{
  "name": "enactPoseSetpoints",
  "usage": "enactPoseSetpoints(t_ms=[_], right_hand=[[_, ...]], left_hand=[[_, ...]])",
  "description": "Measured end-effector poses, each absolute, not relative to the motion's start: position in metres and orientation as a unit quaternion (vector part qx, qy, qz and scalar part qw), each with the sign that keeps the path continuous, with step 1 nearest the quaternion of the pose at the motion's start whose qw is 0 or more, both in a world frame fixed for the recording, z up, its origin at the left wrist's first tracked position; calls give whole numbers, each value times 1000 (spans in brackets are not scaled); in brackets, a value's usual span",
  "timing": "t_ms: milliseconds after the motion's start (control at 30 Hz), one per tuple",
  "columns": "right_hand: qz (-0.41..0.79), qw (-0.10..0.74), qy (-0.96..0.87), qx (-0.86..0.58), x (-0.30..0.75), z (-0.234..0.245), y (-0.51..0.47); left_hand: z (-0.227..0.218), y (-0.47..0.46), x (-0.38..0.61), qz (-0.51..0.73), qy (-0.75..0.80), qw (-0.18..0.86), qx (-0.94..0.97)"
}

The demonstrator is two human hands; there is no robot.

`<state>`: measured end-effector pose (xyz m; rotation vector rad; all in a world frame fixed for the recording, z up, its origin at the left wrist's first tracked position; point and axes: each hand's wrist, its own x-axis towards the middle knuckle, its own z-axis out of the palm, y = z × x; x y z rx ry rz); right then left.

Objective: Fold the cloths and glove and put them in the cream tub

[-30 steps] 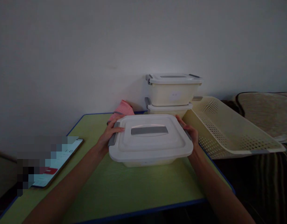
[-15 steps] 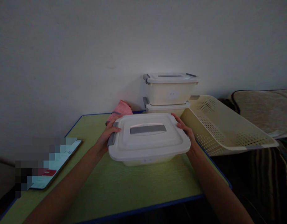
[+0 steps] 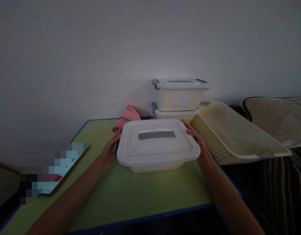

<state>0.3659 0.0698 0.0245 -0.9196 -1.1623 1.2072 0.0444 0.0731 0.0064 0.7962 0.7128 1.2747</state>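
Note:
In front of me on the green table sits a cream storage box (image 3: 157,167) with a white lid (image 3: 157,151) and a grey handle strip on top. My left hand (image 3: 110,147) is at the box's left end, fingers curled around the grey latch (image 3: 115,147), which hangs outward, off the lid's edge. At the opposite end, my right hand (image 3: 198,142) grips the right side, fingertips over the lid's rim. That side's latch is hidden behind my hand. The lid rests flat on the box.
Two similar lidded boxes (image 3: 181,99) are stacked by the wall. A cream perforated basket (image 3: 238,137) stands right of the table (image 3: 140,199). A pink cloth (image 3: 130,114) lies behind the box. At left is a tablet-like screen (image 3: 52,186), partly blurred out. A cushion (image 3: 275,116) lies far right.
The left latch has swung outward off the lid's edge, my left fingers moving with it from the top of the lid to its side. My right hand keeps its place.

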Motion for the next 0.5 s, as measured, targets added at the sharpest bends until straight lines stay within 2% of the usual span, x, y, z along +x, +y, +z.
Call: enactPoseSetpoints(t_ms=[133, 233, 367, 500], right_hand=[[439, 601, -499, -445, 374, 29, 64], [327, 630, -508, -488, 383, 33, 43], [232, 581, -586, -515, 389, 36, 0], [212, 528, -634, -523, 386, 32, -25]], left_hand=[[23, 69, 37, 591, 366, 546, 467], [30, 51, 21, 569, 432, 410, 567], [25, 15, 4, 485, 488, 256, 679], [19, -9, 10, 430, 505, 179, 726]])
